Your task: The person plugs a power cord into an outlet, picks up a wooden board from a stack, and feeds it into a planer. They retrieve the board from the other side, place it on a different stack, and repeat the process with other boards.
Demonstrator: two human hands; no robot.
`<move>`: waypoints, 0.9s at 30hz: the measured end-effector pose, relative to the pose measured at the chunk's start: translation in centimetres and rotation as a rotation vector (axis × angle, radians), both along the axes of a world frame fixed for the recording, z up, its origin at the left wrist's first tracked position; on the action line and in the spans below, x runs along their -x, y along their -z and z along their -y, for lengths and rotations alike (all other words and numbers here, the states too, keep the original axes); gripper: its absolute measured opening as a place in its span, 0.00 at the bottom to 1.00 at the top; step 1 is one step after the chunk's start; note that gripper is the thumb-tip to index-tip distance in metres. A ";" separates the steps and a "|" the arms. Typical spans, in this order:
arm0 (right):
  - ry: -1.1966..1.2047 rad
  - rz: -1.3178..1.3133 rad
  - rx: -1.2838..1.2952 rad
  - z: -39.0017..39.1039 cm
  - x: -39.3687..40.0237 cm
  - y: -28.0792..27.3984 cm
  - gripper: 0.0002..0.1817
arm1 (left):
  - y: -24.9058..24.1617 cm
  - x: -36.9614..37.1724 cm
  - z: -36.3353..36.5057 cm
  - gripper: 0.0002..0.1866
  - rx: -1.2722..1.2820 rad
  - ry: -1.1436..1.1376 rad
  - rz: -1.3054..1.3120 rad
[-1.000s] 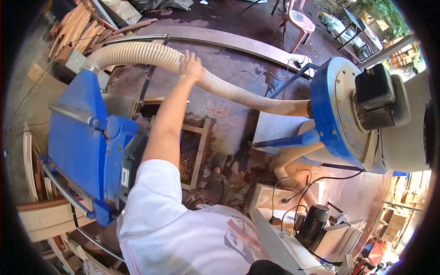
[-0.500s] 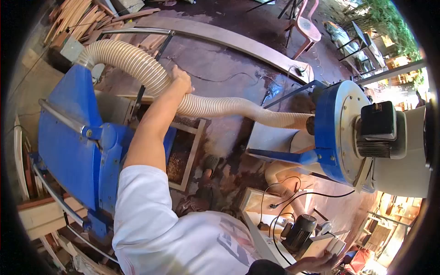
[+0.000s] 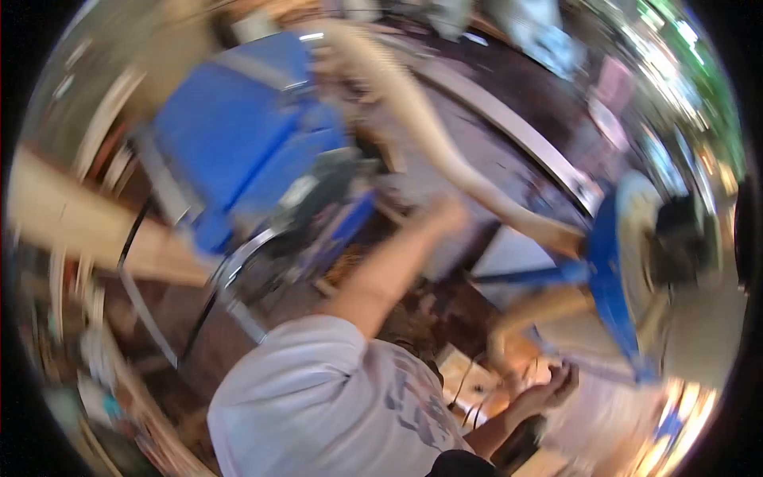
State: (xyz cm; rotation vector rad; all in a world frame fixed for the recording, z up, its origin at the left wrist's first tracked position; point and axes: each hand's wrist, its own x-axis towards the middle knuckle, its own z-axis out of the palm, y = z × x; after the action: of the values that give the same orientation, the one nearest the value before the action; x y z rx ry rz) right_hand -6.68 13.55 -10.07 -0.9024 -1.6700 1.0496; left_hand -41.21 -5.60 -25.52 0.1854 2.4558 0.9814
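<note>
My left hand [image 3: 447,216], smeared by motion, is in mid-view below the long ribbed hose [image 3: 433,131], with a gap between them. That hose runs from the blue planer-like machine [image 3: 238,127] at the upper left to a blue round blower [image 3: 608,262] with a dark motor at the right. Lower right, my right hand [image 3: 560,385] is raised in front of my body with its fingers partly curled, near a second, tan hose [image 3: 540,310]. Blur hides the fingers of both hands.
Long boards [image 3: 95,215] lie by the blue machine, whose metal rails [image 3: 238,294] stick out toward me. A long pale beam [image 3: 509,119] rests on the floor beyond the hose. Farther back stands a pink chair [image 3: 608,111].
My left hand has come off the hose and swung right and down in the view. My right hand has risen. The whole view has turned, showing more of the blue machine's near side.
</note>
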 end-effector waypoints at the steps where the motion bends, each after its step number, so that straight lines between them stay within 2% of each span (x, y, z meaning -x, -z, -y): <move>1: -0.029 0.060 -0.021 0.4 0.3 0.3 0.17 | -0.1 -5.1 -0.9 0.18 -0.051 0.044 -0.125; 2: -0.113 0.078 -0.036 0.1 0.1 1.2 0.18 | -0.1 -10.1 -1.8 0.21 -0.101 0.127 -0.254; 3: -0.156 0.106 -0.020 -0.6 0.4 2.2 0.18 | 1.4 -15.3 -1.7 0.23 -0.323 0.137 -0.235; 4: -0.182 0.142 -0.015 -0.5 0.5 2.2 0.18 | 2.7 -18.9 -1.4 0.25 -0.374 0.370 -0.156; 6: -0.292 0.076 -0.089 1.1 2.1 0.7 0.17 | -1.8 -24.3 1.9 0.26 -0.332 0.641 0.025; 10: -0.513 0.010 -0.141 7.3 5.6 -0.7 0.15 | -9.9 -30.7 11.2 0.22 -0.436 0.482 -0.055; 12: -0.754 -0.064 -0.225 11.6 6.1 -0.2 0.14 | -14.3 -32.9 16.4 0.23 -0.481 0.382 -0.027; 14: -1.029 0.071 -0.151 17.6 5.0 -1.8 0.15 | -17.5 -35.4 21.1 0.27 -0.490 0.280 -0.002; 16: -1.273 0.238 0.066 23.0 3.6 -1.7 0.18 | -19.7 -38.0 25.7 0.29 -0.528 0.233 -0.030; 18: -1.527 0.226 0.044 28.5 2.9 -0.8 0.20 | -22.0 -40.7 30.5 0.30 -0.629 0.170 -0.051; 19: -1.534 0.251 0.162 31.5 2.3 -1.3 0.21 | -23.7 -41.8 33.3 0.30 -0.680 0.132 -0.072; 21: -1.535 0.309 0.401 37.1 0.8 -2.3 0.23 | -25.5 -44.5 39.7 0.25 -0.662 -0.060 -0.250; 22: -1.438 0.342 0.404 38.4 0.4 -0.8 0.24 | -25.4 -46.1 42.9 0.22 -0.708 -0.270 -0.302; 23: -1.346 0.368 0.405 39.5 0.5 1.8 0.25 | -25.0 -48.0 46.1 0.22 -0.830 -0.594 -0.282; 25: -1.171 0.310 0.431 41.8 0.5 2.9 0.26 | -22.6 -50.0 53.9 0.21 -0.672 -0.987 -0.531; 26: -1.091 0.231 0.450 42.9 0.6 2.6 0.27 | -20.9 -51.0 58.1 0.18 -0.584 -1.203 -0.560; 27: -1.113 0.222 0.363 43.3 0.1 2.8 0.26 | -19.2 -51.6 62.2 0.17 -0.475 -1.362 -0.603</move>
State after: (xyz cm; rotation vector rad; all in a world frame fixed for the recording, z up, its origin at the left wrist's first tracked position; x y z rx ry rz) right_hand -6.81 -29.76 -12.85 -0.2231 -2.2579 2.0891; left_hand 10.42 -67.78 -6.29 -1.4000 2.6443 2.2861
